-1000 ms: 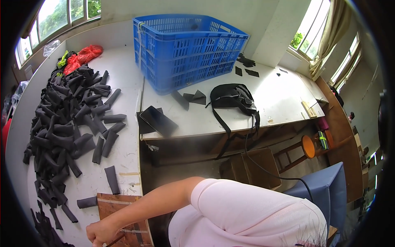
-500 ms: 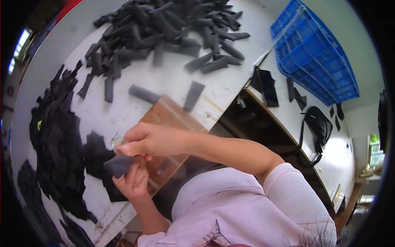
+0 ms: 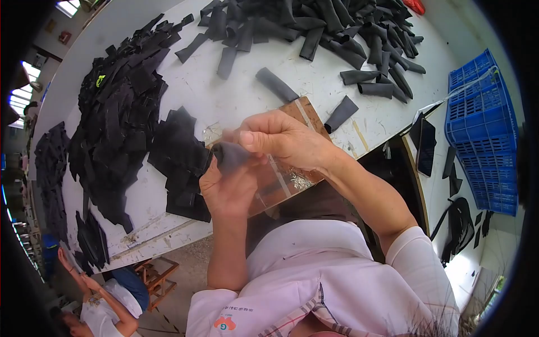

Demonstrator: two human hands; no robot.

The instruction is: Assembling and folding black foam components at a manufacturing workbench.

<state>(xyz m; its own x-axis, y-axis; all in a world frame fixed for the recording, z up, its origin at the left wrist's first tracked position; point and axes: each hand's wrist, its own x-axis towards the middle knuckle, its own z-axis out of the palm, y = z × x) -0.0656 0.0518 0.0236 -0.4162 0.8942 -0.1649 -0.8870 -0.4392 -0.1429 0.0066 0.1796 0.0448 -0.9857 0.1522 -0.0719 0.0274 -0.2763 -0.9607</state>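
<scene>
Just in front of the person's pale pink shirt (image 3: 303, 255), the left hand (image 3: 229, 190) is gripping a grey fabric tube (image 3: 233, 159) between thumb and fingers. The right hand (image 3: 283, 139) is curling around the tube's right side; blur is keeping me from telling whether it is pinching the cloth. Both are hovering over a brown board (image 3: 268, 193) at the near edge of a white table (image 3: 241, 92). Left of the board, a stack of black pieces (image 3: 178, 143) is lying beside a larger black pile (image 3: 120, 106). Farther off, two loose tubes (image 3: 341, 114) are lying near the board, and a big heap of tubes (image 3: 337, 22) is covering the far side. On the right, a blue crate (image 3: 482, 137) is standing near a dark phone (image 3: 426, 149).
</scene>
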